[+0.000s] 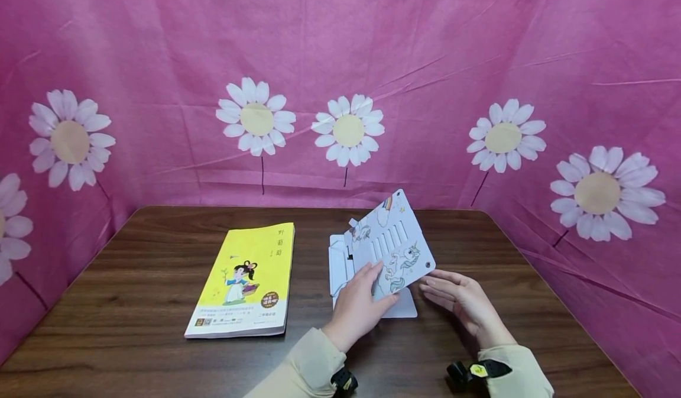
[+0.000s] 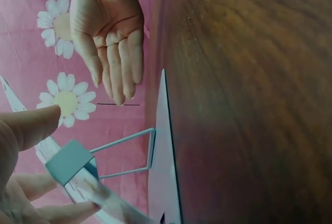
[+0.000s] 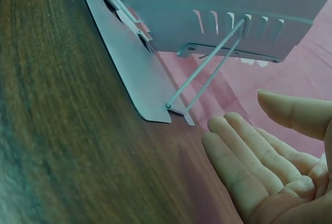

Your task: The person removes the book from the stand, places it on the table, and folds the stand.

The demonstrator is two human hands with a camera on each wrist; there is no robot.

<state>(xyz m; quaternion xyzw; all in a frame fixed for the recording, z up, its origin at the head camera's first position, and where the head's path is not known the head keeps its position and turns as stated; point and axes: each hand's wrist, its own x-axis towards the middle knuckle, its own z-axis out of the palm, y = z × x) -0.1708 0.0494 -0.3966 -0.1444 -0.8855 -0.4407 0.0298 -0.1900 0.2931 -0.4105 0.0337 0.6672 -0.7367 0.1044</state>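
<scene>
A white book stand (image 1: pixel 396 241) with unicorn drawings stands on the table, its slotted panel tilted up over a flat base (image 1: pixel 401 306). A wire prop (image 3: pixel 207 68) runs from the base to the back of the panel. My left hand (image 1: pixel 359 303) rests on the panel's front near its lower edge, fingers extended and thumb spread. In the left wrist view a pale block-shaped lip (image 2: pixel 70 162) lies close to the thumb. Just right of the stand, my right hand (image 1: pixel 468 303) holds nothing, its fingers stretched toward the panel's corner.
A yellow paperback book (image 1: pixel 245 274) lies left of the stand on the brown wooden table (image 1: pixel 149 303). Behind the table hangs a pink cloth (image 1: pixel 415 43) printed with white daisies. Dark wrist straps sit over both pale sleeves.
</scene>
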